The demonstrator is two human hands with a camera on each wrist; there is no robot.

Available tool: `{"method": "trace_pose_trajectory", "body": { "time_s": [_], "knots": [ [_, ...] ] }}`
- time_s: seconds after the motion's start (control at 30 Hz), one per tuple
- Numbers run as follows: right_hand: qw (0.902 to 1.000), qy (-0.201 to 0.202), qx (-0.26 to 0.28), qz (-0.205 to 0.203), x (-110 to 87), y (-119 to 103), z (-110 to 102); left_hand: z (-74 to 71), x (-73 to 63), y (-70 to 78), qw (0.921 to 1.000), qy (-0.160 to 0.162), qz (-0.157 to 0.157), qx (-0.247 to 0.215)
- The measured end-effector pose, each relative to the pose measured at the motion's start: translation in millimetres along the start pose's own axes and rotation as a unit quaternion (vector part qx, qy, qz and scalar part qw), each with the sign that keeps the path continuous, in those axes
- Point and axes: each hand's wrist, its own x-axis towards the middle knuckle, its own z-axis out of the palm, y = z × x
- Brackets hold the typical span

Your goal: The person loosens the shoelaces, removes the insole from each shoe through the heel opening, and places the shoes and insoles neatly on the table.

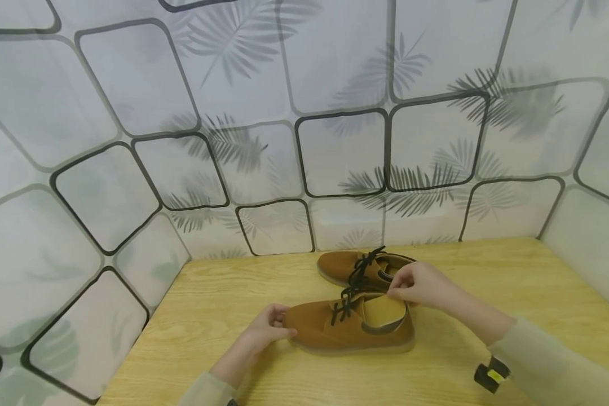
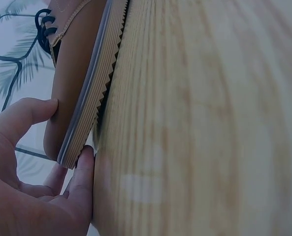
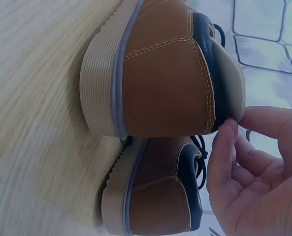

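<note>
A brown lace-up shoe (image 1: 309, 327) lies sole down on the table, toe to the left, its black laces (image 1: 341, 310) on top. My left hand (image 1: 265, 327) grips it at the toe; the left wrist view has the thumb on the upper and a finger low by the sole edge (image 2: 89, 103). At the heel opening, my right hand (image 1: 423, 286) pinches the edge of a tan insole (image 1: 384, 310) between thumb and fingers. That insole stands partly up out of the shoe, and its pale edge (image 3: 234, 81) shows above the dark collar (image 3: 205, 37); its front part is hidden inside.
Behind the near shoe sits a matching brown shoe (image 1: 337, 265) with loose black laces, toe also left. The wood-grain table (image 1: 223, 282) ends against a patterned cloth backdrop (image 1: 345, 152) at the back and sides. A small black device (image 1: 492, 373) is strapped at the right sleeve.
</note>
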Motion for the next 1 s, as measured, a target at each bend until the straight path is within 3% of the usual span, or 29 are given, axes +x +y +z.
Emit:
{"method": "trace_pose_trajectory", "body": {
  "time_s": [0.33,0.67,1.0],
  "knots": [
    [0.9989,-0.019,0.043,0.007,-4.3,4.4,-3.7,-0.4,0.1,-0.1,1.0,-0.005,0.006,-0.004],
    [0.9978,-0.035,0.054,-0.019,-10.3,14.2,-8.5,0.1,0.2,-1.1,0.9999,-0.005,0.005,-0.008],
    [0.9925,-0.056,0.106,-0.024,-19.1,16.0,-14.0,-0.1,0.6,-1.5,0.9999,-0.005,0.007,-0.006]
  ]
}}
